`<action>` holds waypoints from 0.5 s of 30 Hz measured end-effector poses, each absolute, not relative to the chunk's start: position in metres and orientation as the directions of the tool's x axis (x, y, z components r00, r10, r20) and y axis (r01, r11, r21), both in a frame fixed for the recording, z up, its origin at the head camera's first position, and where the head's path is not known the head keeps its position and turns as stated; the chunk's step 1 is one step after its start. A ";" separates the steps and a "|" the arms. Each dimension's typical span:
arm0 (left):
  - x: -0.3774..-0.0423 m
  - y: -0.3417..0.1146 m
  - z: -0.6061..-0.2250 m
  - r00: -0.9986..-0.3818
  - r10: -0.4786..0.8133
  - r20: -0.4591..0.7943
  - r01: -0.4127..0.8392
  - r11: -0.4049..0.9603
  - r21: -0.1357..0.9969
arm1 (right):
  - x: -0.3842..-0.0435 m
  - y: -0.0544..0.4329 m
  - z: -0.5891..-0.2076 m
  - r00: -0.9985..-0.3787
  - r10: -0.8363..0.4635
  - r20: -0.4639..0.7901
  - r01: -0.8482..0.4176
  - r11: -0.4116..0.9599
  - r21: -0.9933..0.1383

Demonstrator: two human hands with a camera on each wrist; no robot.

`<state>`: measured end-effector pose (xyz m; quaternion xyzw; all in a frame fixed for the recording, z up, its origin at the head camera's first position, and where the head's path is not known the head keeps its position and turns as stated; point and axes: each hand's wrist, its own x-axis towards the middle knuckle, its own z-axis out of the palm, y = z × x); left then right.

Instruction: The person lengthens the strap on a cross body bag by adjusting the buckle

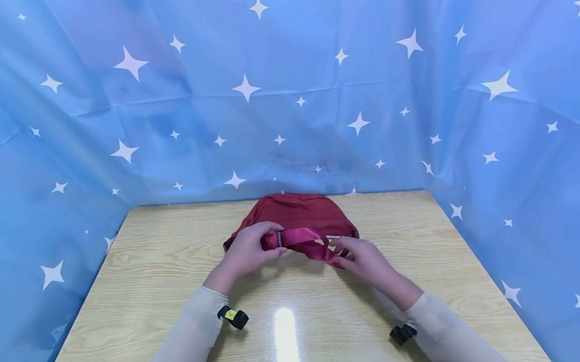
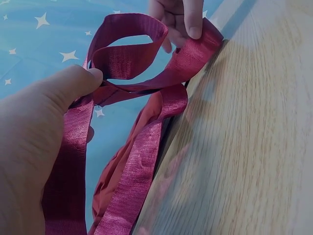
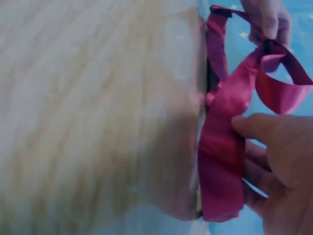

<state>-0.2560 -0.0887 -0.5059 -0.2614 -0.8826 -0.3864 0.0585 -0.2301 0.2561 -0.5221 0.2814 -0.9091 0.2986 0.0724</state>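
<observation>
A dark red fabric bag lies at the far side of the table, behind both hands. Its shiny red strap is raised in front of it and forms a loop, best seen in the left wrist view. My left hand pinches the strap between thumb and fingers, right by a slim dark slider buckle. Farther along, my right hand holds a lower stretch of the same strap; in the right wrist view the thumb presses on its flat face, with the other fingers behind.
The wooden table reaches back to a blue star-patterned curtain, which also hangs along both sides. Each wrist carries a small black camera, one at the left sleeve and one at the right sleeve.
</observation>
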 end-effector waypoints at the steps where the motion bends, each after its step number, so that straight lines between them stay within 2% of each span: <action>1: -0.256 -0.089 -0.506 -0.858 0.416 0.302 0.504 0.566 0.652 | -0.230 0.255 -0.523 -0.826 -0.471 0.309 -0.563 0.668 -0.487; 5: -0.258 -0.090 -0.505 -0.866 0.408 0.289 0.491 0.582 0.649 | -0.231 0.254 -0.524 -0.813 -0.475 0.338 -0.582 0.686 -0.438; 15: -0.262 -0.098 -0.504 -0.863 0.413 0.291 0.499 0.607 0.618 | -0.235 0.267 -0.515 -0.842 -0.427 0.330 -0.530 0.767 -0.361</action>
